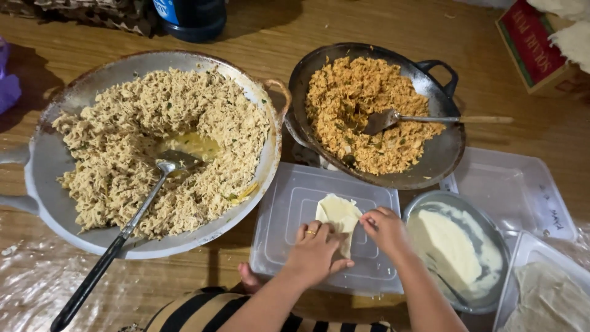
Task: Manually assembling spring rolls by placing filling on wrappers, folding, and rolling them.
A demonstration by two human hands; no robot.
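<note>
On a wooden floor (344, 24), a red box (533, 46) sits upper right while the left hand (314, 253) and right hand (386, 229) pinch a pale wrapper (337, 214) folded on a clear lid (289, 215).

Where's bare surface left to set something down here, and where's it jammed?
Free: the wood floor behind both pans, and the clear lid right of the dark wok. Some room on the plastic sheet lower left. Crowded: both hands fold a wrapper on the upturned container, hemmed by the big pan and paste bowl.
</note>
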